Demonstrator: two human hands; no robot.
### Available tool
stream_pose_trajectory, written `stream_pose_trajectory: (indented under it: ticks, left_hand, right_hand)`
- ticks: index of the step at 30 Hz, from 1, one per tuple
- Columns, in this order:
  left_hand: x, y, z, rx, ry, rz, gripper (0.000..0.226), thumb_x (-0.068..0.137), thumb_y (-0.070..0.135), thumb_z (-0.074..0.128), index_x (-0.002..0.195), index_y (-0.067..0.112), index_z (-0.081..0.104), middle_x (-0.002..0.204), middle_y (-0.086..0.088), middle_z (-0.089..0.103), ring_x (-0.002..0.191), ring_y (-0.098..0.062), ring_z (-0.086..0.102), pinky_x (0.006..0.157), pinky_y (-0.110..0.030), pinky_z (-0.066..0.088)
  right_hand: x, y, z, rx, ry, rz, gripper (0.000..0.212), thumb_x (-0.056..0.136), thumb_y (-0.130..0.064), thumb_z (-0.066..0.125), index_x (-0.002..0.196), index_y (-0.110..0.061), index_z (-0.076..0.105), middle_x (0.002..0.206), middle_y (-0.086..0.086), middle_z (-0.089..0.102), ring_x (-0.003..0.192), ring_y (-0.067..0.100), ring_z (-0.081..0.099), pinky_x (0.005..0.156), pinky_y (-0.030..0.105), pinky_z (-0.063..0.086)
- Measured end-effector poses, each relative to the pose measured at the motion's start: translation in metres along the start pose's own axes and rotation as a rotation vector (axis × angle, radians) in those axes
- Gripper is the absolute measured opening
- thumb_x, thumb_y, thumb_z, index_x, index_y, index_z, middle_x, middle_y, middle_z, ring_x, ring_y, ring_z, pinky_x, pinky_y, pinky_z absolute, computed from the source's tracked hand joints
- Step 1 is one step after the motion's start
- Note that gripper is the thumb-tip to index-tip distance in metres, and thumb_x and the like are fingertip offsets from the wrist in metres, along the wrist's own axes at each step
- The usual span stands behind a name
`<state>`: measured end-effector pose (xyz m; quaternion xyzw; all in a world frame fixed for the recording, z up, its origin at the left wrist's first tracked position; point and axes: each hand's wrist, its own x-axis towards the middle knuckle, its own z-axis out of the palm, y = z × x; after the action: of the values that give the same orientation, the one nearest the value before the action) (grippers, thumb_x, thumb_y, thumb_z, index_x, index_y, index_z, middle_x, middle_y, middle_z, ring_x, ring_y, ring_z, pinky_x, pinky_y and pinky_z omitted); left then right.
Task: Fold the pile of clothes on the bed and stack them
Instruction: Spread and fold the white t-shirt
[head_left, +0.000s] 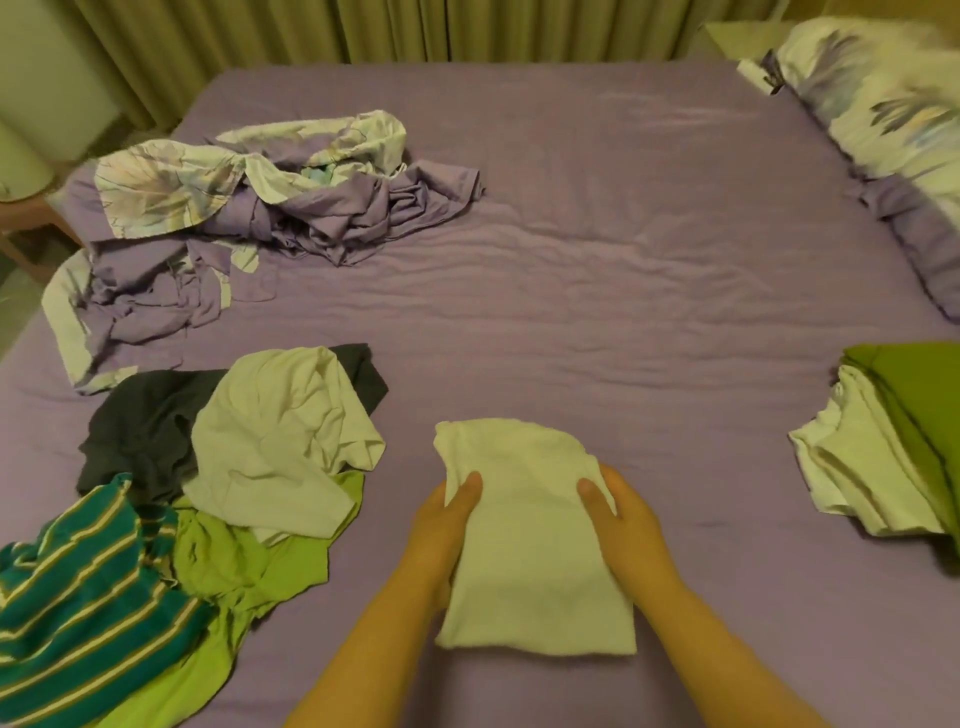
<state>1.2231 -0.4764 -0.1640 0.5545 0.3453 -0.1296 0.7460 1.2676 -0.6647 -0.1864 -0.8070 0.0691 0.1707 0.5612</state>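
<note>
Folded white cloth (530, 545) gripped at both sides, left hand (447, 519), right hand (618, 509); could unfold if carried loosely to stack (883, 447).

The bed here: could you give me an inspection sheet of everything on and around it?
Surface: purple bed sheet, wrinkled.
Job's things: folded white garment held at both sides; unfolded pile at the left with a white shirt, dark garment, lime green garment and teal striped shirt; folded stack at the right, green garment over white garments.
Clutter: crumpled purple and floral bedding, far left.
Grips: left hand and right hand each hold the folded garment, thumbs on top.
Cables: nothing seen.
Surroundings: curtains behind the bed; floral pillow at the far right.
</note>
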Motion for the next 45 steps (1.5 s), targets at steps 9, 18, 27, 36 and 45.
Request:
stream_pose_trajectory:
  ticks: [9,18,27,36,45]
  left_hand:
    - [-0.011,0.028,0.119,0.106,-0.365,-0.020,0.036,0.091,0.050,0.049,0.125,0.040,0.047,0.116,0.011,0.068,0.105,-0.012,0.066,0.081,-0.031,0.054]
    - [-0.019,0.007,0.309,0.343,-0.415,0.102,0.043,0.083,0.066,0.039,0.122,0.049,0.044,0.120,0.015,0.063,0.102,-0.006,0.063,0.065,-0.020,0.051]
    - [0.009,-0.018,0.479,0.379,-0.416,0.156,0.054,0.090,0.060,0.036,0.138,0.035,0.038,0.128,0.007,0.058,0.112,-0.015,0.059,0.090,-0.037,0.052]
    - [0.050,-0.043,0.556,0.409,-0.318,0.112,0.079,0.087,0.042,0.062,0.146,0.035,0.010,0.145,0.006,0.036,0.128,-0.022,0.041,0.106,-0.048,0.039]
    - [0.067,-0.079,0.554,1.004,-0.231,0.370,0.084,0.096,0.027,0.051,0.148,0.028,-0.014,0.142,-0.004,0.038,0.100,-0.013,0.049,0.083,-0.024,0.041]
  right_hand:
    - [0.001,-0.013,-0.148,0.044,0.078,-0.075,0.034,0.095,-0.042,0.045,0.129,-0.046,0.045,0.119,-0.038,0.048,0.113,-0.009,0.044,0.078,-0.004,0.032]
    - [0.020,0.021,-0.328,0.029,0.180,-0.111,0.044,0.098,-0.033,0.045,0.141,-0.027,0.039,0.133,-0.022,0.039,0.126,-0.001,0.036,0.100,0.013,0.026]
    - [0.070,0.058,-0.486,-0.062,0.195,-0.095,0.046,0.099,-0.034,0.042,0.144,-0.027,0.037,0.143,-0.012,0.039,0.132,0.006,0.035,0.108,0.020,0.027]
    - [0.135,0.103,-0.541,-0.227,0.174,-0.038,0.062,0.098,-0.025,0.046,0.150,-0.025,0.012,0.154,-0.002,0.025,0.138,0.019,0.029,0.106,0.026,0.025]
    - [0.126,0.157,-0.530,-0.673,0.132,-0.103,0.055,0.098,-0.017,0.046,0.148,-0.018,0.023,0.153,0.005,0.026,0.137,0.019,0.031,0.102,0.027,0.032]
